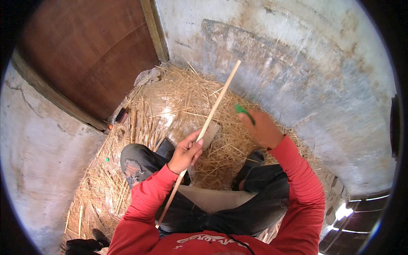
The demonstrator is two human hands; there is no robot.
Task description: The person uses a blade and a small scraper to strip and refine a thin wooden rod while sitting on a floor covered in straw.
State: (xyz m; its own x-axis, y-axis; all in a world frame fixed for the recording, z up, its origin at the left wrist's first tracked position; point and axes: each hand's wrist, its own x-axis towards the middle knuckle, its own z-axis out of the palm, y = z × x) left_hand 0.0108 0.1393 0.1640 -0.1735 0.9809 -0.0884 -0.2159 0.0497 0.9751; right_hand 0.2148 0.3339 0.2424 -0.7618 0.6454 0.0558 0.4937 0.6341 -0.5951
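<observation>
A long, straight, pale stick (pixel 219 98) slants up and away to the right across the middle of the head view. My left hand (pixel 187 151) is closed round it at about its middle, and its lower end reaches down by my left thigh. Right of the stick, apart from it, is my right hand (pixel 263 129) with its fingers curled on a small green-handled tool (pixel 241 109); the tool's exact kind is blurred. Behind my left hand, between my legs, a flat pale board (pixel 211 135) shows in part.
Straw-like shavings (pixel 191 89) cover the floor. Several thin sticks (pixel 134 127) lie to the left, near a dark box-like object (pixel 122 115). A brown door (pixel 89 51) and a stained wall (pixel 289 72) close in the far side. Pale cloth-like material (pixel 146 77) lies near the door.
</observation>
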